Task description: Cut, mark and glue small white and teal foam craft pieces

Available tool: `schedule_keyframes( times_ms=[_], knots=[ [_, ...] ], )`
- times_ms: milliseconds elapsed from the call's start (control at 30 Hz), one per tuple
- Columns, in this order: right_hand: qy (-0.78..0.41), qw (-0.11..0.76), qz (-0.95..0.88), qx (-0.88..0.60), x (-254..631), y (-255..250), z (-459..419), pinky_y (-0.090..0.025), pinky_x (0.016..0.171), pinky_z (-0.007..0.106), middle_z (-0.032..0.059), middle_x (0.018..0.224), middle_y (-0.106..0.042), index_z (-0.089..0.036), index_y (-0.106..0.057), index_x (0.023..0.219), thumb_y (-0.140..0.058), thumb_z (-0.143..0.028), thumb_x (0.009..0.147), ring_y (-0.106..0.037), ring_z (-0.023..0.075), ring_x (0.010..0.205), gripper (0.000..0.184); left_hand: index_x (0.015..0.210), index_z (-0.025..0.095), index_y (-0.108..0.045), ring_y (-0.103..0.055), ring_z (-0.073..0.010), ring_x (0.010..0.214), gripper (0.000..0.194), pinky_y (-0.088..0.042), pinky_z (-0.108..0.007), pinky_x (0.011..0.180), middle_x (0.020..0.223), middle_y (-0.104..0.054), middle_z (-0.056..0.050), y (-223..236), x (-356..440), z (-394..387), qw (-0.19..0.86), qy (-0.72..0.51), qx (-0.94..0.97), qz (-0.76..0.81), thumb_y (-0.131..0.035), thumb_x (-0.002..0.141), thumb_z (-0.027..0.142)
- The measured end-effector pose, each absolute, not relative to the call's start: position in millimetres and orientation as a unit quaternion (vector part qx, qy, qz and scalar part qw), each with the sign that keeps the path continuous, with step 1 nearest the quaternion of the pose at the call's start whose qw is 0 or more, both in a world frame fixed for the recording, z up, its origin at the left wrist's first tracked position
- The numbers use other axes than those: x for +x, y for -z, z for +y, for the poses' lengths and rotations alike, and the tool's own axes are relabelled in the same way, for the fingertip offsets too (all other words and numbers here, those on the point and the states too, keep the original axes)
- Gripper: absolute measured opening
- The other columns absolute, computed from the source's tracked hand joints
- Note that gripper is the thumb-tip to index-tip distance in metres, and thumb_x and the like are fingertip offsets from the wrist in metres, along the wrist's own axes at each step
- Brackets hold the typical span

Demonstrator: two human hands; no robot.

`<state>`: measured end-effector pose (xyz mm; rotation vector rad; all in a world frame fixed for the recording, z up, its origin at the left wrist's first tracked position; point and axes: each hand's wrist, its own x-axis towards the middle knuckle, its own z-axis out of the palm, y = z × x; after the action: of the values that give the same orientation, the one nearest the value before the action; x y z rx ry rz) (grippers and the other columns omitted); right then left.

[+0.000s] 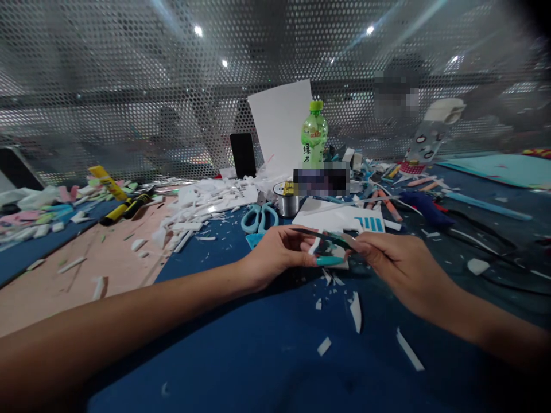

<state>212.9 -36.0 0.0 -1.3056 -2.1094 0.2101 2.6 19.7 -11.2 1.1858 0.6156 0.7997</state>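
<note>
- Running along the back is a perforated metal panel [129, 86], with no writing I can make out.
- The blue-topped desk [241, 350] is littered with offcuts, so I'd judge that plenty of cutting is done.
- A large white sheet [279, 120] stands tilted before the panel, blank on this side.
- A heap of white pieces [219, 195] lies loose at the back; many strips look cut but not attached to anything.
- Beyond the hands, a flat white piece [322, 213] carries blue stripes, so some decorating seems finished.
- The green bottle [315, 135] bears dark Chinese characters, apparently 绿茶, "green tea"; a blurred patch hides its base.
- The left hand [279, 252] is pinched round a small white-and-teal piece [329, 260], just above the desk between both hands.
- The right hand [402, 267] is narrowed, fingertips gripping a slim dark tool [310, 232] that crosses above that piece.
- Light-blue scissors [260, 207] lie unused behind the left hand.
- A spool [287, 202] has a yellow label, too small to read.
- White slivers [355, 312] lie below the hands; the held piece looks unfinished, though I can't tell how much remains.
</note>
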Motion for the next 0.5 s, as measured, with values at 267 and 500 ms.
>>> schedule_keyframes(
  times_ms=[267, 500],
  knots=[
    [-0.258, 0.434, -0.638, -0.582, 210, -4, -36, -0.029, 0.037, 0.021, -0.0046, 0.038, -0.04, -0.018, -0.053, 0.066, -0.032, -0.053, 0.09, -0.037, 0.0077, 0.032, 0.047, 0.117, 0.018, -0.058, -0.063, -0.0112, 0.079, 0.056, -0.047, -0.02, 0.072, 0.083, -0.068, -0.004, 9, 0, 22, 0.762, -0.318, 0.517, 0.225, -0.077, 0.064, 0.018],
    [-0.403, 0.453, -0.541, -0.583, 211, -4, -25, -0.02, 0.031, 0.019, -0.0058, 0.035, -0.036, -0.017, -0.052, 0.063, -0.036, -0.058, 0.086, -0.028, 0.0052, 0.028, 0.049, 0.102, 0.014, -0.066, -0.061, -0.0099, 0.076, 0.038, -0.046, -0.021, 0.076, 0.085, -0.067, -0.005, 12, -4, 23, 0.805, -0.258, 0.504, 0.179, -0.074, 0.07, 0.033]
  ],
)
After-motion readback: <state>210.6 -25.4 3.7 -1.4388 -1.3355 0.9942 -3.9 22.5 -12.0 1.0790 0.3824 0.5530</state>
